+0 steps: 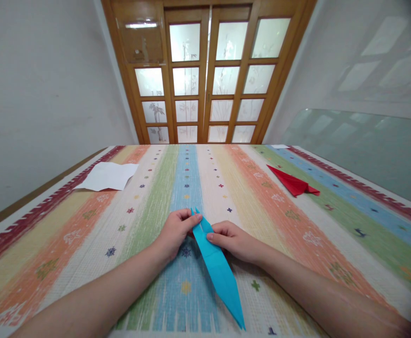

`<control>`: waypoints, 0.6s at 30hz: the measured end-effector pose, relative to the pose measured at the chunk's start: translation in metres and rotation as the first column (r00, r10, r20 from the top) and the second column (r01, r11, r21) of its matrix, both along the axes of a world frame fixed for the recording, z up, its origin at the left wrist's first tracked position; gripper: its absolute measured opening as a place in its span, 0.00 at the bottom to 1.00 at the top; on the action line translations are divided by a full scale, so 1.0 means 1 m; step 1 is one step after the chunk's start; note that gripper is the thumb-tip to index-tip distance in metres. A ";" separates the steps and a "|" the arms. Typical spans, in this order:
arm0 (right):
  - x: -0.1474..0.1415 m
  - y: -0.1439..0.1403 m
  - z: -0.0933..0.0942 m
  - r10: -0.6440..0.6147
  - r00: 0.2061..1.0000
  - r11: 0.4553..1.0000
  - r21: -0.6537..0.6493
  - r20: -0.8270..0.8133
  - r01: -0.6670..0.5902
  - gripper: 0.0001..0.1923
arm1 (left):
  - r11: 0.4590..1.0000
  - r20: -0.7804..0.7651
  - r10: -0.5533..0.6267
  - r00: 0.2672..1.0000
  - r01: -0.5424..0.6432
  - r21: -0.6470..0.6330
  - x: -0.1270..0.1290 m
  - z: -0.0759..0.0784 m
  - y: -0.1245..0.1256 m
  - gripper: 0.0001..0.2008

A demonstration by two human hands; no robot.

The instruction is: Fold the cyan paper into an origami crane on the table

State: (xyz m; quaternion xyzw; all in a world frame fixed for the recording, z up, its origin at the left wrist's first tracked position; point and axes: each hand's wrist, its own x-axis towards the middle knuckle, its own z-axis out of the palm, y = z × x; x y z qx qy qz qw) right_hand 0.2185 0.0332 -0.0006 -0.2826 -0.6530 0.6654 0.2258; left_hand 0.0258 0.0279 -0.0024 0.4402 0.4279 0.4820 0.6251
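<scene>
A long, narrow piece of folded blue paper [216,265] slants across the near middle of the table, its pointed end toward me. At its far end, which splits into two small tips, my left hand [177,231] pinches the paper between thumb and fingers. Just to the right, my right hand [233,238] grips the paper's right edge, thumb on top. The fingers beneath the paper are partly hidden on both hands.
A striped cloth [149,188] covers the table. White paper [107,176] lies at the left, and a folded red paper plane [293,180] at the right. Beyond the table stand wooden doors with glass panes [186,80]; a glass board [363,150] leans along the right wall.
</scene>
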 end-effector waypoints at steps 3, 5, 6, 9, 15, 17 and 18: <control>0.001 0.001 0.000 0.013 1.000 1.000 0.015 0.019 -0.013 0.26 | 1.000 -0.004 0.020 1.000 -0.020 -0.003 -0.002 0.002 0.002 0.18; 0.002 0.001 0.000 0.024 1.000 1.000 0.014 0.019 -0.024 0.25 | 0.999 -0.010 0.044 0.999 -0.044 0.013 -0.002 0.002 0.003 0.18; 0.002 0.001 0.000 0.028 0.999 1.000 0.009 0.017 -0.028 0.25 | 0.998 -0.014 0.057 0.998 -0.056 0.027 -0.003 0.002 0.004 0.18; 0.003 0.001 0.000 0.031 0.999 0.999 -0.009 0.018 -0.030 0.25 | 0.994 -0.026 0.094 0.995 -0.092 0.057 -0.006 0.002 0.007 0.18; 0.001 -0.001 0.001 -0.022 0.999 1.000 0.007 0.033 0.022 0.26 | 0.973 0.018 0.231 0.973 -0.231 0.024 -0.019 0.005 0.020 0.19; -0.002 -0.001 0.000 -0.127 0.992 0.992 -0.011 -0.021 0.127 0.25 | 0.955 0.026 0.295 0.955 -0.296 0.038 -0.022 0.007 0.022 0.20; -0.004 -0.001 -0.001 -0.192 0.980 0.981 -0.031 -0.049 0.191 0.25 | 0.950 0.022 0.305 0.952 -0.306 0.057 -0.021 0.007 0.021 0.20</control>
